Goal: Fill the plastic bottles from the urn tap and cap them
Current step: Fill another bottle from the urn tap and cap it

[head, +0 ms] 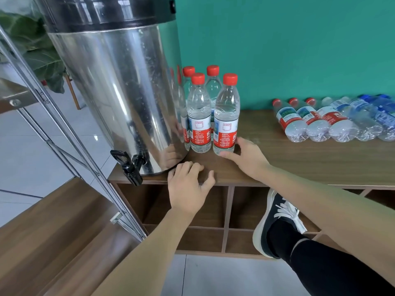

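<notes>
A tall steel urn (119, 92) stands on the left end of a wooden shelf top (299, 161), its black tap (130, 167) hanging over the front edge. Beside it stand several full, red-capped bottles; the nearest one (226, 116) is upright. My right hand (248, 157) is at that bottle's base, thumb and fingers touching its lower part. My left hand (188, 186) rests on the shelf's front edge with fingers loosely bent, holding nothing. Several empty bottles (333, 120) lie on their sides at the right, some with red caps, some with blue.
A teal wall (299, 39) backs the shelf. Open cubbies (201, 210) sit under the top. My raised foot in a dark shoe (275, 223) is in front of them. A slanted metal frame (70, 133) and a wooden surface (53, 231) are at the left.
</notes>
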Demonstrator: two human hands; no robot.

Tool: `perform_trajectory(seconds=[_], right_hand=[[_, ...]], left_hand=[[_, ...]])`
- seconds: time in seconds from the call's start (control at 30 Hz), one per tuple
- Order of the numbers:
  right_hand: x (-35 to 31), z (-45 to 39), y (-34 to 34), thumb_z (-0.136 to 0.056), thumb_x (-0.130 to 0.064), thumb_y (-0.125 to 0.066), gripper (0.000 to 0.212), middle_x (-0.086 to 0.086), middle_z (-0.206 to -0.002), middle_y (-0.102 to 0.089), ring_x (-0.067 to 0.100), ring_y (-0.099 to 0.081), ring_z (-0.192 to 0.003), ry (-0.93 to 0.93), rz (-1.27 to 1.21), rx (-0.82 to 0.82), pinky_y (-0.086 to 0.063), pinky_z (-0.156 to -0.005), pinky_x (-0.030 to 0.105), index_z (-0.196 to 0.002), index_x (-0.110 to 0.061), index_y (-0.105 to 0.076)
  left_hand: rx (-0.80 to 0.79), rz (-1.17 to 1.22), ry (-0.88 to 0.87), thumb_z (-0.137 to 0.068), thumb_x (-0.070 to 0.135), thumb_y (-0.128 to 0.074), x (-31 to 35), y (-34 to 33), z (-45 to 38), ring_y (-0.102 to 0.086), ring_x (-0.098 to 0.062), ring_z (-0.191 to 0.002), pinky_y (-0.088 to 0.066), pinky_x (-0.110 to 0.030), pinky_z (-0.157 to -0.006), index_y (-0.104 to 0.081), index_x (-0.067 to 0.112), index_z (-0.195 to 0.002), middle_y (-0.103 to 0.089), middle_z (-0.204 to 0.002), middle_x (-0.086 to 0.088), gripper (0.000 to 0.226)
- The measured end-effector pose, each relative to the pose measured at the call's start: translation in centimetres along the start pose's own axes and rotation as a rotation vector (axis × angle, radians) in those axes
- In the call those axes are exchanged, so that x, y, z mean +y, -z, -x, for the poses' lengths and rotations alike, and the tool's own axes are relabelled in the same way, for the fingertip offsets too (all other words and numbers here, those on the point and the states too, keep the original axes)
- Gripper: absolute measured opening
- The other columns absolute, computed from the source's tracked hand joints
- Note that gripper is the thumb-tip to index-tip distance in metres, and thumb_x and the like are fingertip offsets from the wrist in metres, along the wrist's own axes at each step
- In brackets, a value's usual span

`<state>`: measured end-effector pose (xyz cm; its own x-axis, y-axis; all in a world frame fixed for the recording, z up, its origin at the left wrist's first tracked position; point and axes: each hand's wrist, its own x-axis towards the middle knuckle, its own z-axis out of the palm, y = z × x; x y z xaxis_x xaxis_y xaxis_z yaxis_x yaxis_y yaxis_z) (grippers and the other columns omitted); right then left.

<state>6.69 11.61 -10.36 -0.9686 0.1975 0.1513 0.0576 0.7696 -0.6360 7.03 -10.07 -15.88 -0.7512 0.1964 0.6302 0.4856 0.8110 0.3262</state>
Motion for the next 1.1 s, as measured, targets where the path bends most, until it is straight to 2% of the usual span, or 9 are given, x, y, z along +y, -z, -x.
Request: perform_trajectory(seconds=[0.33,0.57,0.73,0.83,0.93,1.1], right_hand=[[0.5,-2.6,-0.2,-0.09,-0.075,-0.049,0.07,-0.003,-0.141,-0.059,0.022,-0.049,-0.133,0.033,0.151,0.006,-0.034,-0.115,0.055,-0.144,-0.031,-0.048],[0.2,-2.8,-0.4,-0.093,-0.071,-0.048,0.072,0.001,-0.147,-0.053,0.023,-0.043,-0.139,-0.006,0.206,-0.005,-0.031,-0.118,0.054,-0.151,-0.029,-0.041],[0.1,-1.5,-0.4,-0.094,-0.07,-0.047,0.071,0.001,-0.151,-0.051,0.023,-0.042,-0.141,0.003,0.199,-0.026,-0.032,-0.118,0.051,-0.15,-0.026,-0.044],[0.6,-0.1,0.2,-0.095,-0.068,-0.047,0.068,-0.001,-0.154,-0.046,0.02,-0.038,-0.144,0.015,0.232,-0.043,-0.029,-0.12,0.046,-0.147,-0.024,-0.049],[1.6,1.9,1.6,-0.097,-0.065,-0.047,0.062,-0.003,-0.154,-0.044,0.018,-0.035,-0.144,0.038,0.272,-0.063,-0.025,-0.12,0.041,-0.144,-0.024,-0.052],[4.2,5.3,6.0,-0.097,-0.068,-0.042,0.059,-0.006,-0.147,-0.049,0.017,-0.04,-0.138,0.055,0.399,-0.11,-0.03,-0.117,0.042,-0.138,-0.027,-0.055]], left_hand=[[0.025,0.017,-0.017,-0.094,0.052,-0.057,-0.2,-0.2,-0.5,-0.066,-0.019,-0.101,-0.053,-0.043,-0.091,-0.078,0.019,-0.096,-0.074,-0.102,0.001,0.039],[-0.006,0.018,-0.001,-0.094,0.054,-0.054,-0.2,-0.3,-0.2,-0.066,-0.018,-0.103,-0.052,-0.043,-0.093,-0.078,0.02,-0.097,-0.074,-0.104,0.002,0.041],[-0.046,0.015,0.04,-0.094,0.054,-0.051,0.1,0.0,-0.1,-0.066,-0.019,-0.102,-0.054,-0.046,-0.095,-0.077,0.021,-0.099,-0.073,-0.103,0.002,0.042],[-0.074,0.047,0.062,-0.094,0.049,-0.06,0.2,0.3,-0.3,-0.065,-0.02,-0.104,-0.052,-0.046,-0.097,-0.076,0.02,-0.1,-0.072,-0.104,0.001,0.033],[-0.136,0.079,0.042,-0.092,0.042,-0.069,1.1,0.8,-0.8,-0.064,-0.019,-0.11,-0.049,-0.043,-0.101,-0.075,0.021,-0.107,-0.073,-0.111,0.003,0.026],[-0.227,0.198,-0.011,-0.095,0.037,-0.067,4.6,1.1,-2.6,-0.066,-0.015,-0.11,-0.052,-0.038,-0.099,-0.071,0.021,-0.12,-0.072,-0.12,0.004,0.03]])
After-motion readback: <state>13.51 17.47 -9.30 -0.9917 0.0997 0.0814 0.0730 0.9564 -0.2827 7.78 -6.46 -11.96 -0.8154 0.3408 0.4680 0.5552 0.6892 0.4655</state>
